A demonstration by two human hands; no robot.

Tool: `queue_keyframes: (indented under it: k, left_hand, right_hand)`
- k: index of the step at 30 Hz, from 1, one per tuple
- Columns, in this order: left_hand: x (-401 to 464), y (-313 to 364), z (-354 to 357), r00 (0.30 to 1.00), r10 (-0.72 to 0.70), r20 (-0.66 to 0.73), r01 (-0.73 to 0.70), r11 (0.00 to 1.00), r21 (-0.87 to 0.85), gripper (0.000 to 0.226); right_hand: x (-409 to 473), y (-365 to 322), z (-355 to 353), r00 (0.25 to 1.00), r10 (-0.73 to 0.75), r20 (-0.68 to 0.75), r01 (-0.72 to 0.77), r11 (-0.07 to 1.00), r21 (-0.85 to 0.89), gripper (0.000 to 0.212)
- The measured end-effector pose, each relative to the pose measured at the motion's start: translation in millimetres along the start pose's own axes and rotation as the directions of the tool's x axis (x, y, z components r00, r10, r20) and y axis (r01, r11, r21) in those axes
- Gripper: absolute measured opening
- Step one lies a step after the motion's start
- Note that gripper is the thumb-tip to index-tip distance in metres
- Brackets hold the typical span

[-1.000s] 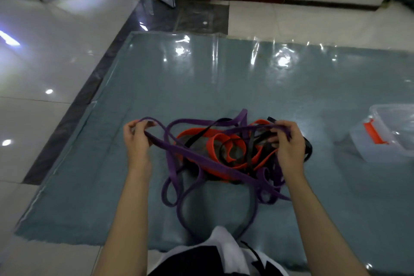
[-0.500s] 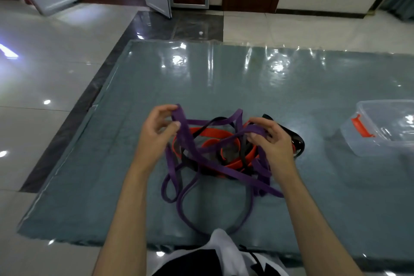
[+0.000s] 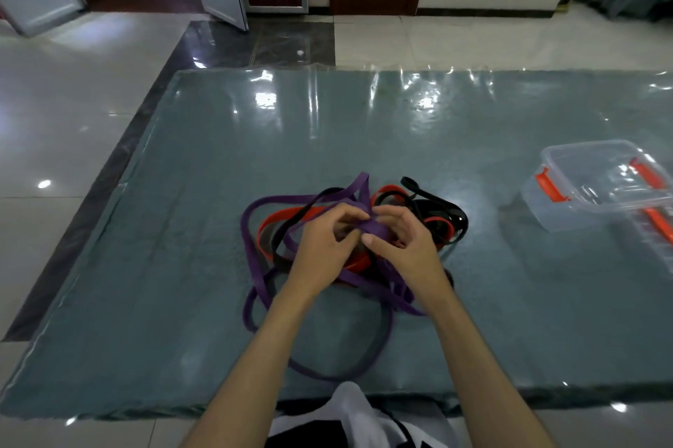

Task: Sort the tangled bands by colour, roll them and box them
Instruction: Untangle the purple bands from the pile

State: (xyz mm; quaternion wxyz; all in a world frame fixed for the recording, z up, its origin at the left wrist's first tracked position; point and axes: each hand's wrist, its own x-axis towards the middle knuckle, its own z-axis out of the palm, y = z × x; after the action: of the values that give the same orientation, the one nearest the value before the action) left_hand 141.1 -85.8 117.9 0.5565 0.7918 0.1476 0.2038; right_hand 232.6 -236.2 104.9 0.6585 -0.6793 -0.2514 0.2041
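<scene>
A tangle of purple, orange and black bands lies in the middle of the grey-green mat (image 3: 182, 265). The purple band (image 3: 249, 247) loops out to the left and toward me. An orange band (image 3: 266, 233) and a black band (image 3: 448, 207) lie under and behind it. My left hand (image 3: 324, 247) and my right hand (image 3: 400, 247) meet above the pile, and both pinch the same folded stretch of purple band between thumb and fingers. A clear plastic box (image 3: 597, 185) with orange clasps stands open at the right.
The mat has a glossy plastic cover and lies on a tiled floor (image 3: 54, 156). The clear lid (image 3: 655, 233) of the box rests beside it at the right edge. Doors and a wall stand at the far side of the room.
My hands have come together from far apart at the pile's sides. They now meet over the middle, both holding one piece of purple band.
</scene>
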Motion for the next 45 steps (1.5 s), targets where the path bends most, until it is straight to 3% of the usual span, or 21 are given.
queue_keyframes:
  k: [2, 4, 8, 13, 17, 21, 27, 30, 34, 39, 41, 43, 45]
  left_hand:
    - [9.2, 3.4, -2.5, 0.999, 0.019, -0.039, -0.018, 1.0, 0.012, 0.03]
    - [19.0, 12.1, -5.4, 0.998, 0.03, -0.053, -0.03, 1.0, 0.001, 0.02]
    - [35.7, 49.9, -10.5, 0.995, -0.001, -0.102, -0.018, 0.982, -0.186, 0.02]
    - [52.9, 101.6, -19.7, 0.997, 0.007, -0.082, -0.036, 0.934, -0.357, 0.018]
    - [65.0, 124.7, -29.9, 0.99, -0.014, -0.139, -0.052, 0.887, -0.459, 0.017]
    - [74.9, 117.9, -49.8, 0.958, -0.059, -0.28, -0.07, 0.9, -0.43, 0.014]
    - [79.8, 67.8, -78.0, 0.892, -0.164, -0.421, 0.013, 0.941, -0.339, 0.02]
    - [74.2, 31.7, -74.9, 0.916, -0.174, -0.362, 0.147, 0.984, -0.102, 0.038]
    - [65.6, 0.9, -49.5, 0.949, -0.251, -0.193, 0.266, 0.962, 0.056, 0.029]
    - [57.8, -14.5, -4.1, 0.949, -0.307, 0.066, 0.279, 0.921, 0.27, 0.012]
    - [56.6, -9.7, 12.4, 0.91, -0.369, 0.191, 0.298, 0.901, 0.316, 0.006]
    - [59.0, 0.9, 26.8, 0.876, -0.405, 0.263, 0.287, 0.874, 0.392, 0.041]
    - [65.2, 19.1, 39.9, 0.909, -0.311, 0.277, 0.164, 0.879, 0.448, 0.088]
  right_hand:
    - [-2.5, 1.2, -10.4, 0.999, 0.027, 0.023, -0.028, 0.998, 0.056, 0.052]
    - [-2.9, 5.7, -20.4, 0.999, 0.03, 0.038, -0.032, 0.999, 0.032, 0.043]
    - [3.6, 16.2, -31.5, 0.977, 0.086, 0.193, -0.066, 0.992, -0.109, 0.039]
    - [14.0, 14.3, -22.0, 0.931, 0.153, 0.332, -0.134, 0.988, -0.081, 0.048]
    - [18.9, 13.1, -18.7, 0.905, 0.178, 0.386, -0.148, 0.983, -0.106, 0.034]
    - [15.0, 7.8, -29.2, 0.945, 0.111, 0.308, -0.103, 0.994, -0.042, 0.03]
    - [18.0, 2.0, -69.4, 0.999, 0.048, 0.025, -0.053, 0.964, 0.259, 0.044]
    - [24.3, -12.4, -87.5, 0.998, 0.047, -0.028, -0.032, 0.919, 0.394, 0.047]
    - [25.9, -29.9, -107.5, 0.998, 0.056, -0.017, -0.038, 0.839, 0.542, 0.047]
    - [16.5, -44.8, -126.6, 0.997, -0.02, -0.074, 0.053, 0.884, 0.464, 0.043]
    - [12.1, -49.0, -136.5, 0.996, -0.052, -0.078, 0.079, 0.919, 0.387, 0.039]
    - [9.1, -53.7, -149.7, 0.993, -0.075, -0.087, 0.097, 0.955, 0.28, 0.034]
    - [6.8, -60.7, -166.9, 0.991, -0.09, -0.097, 0.104, 0.983, 0.151, 0.035]
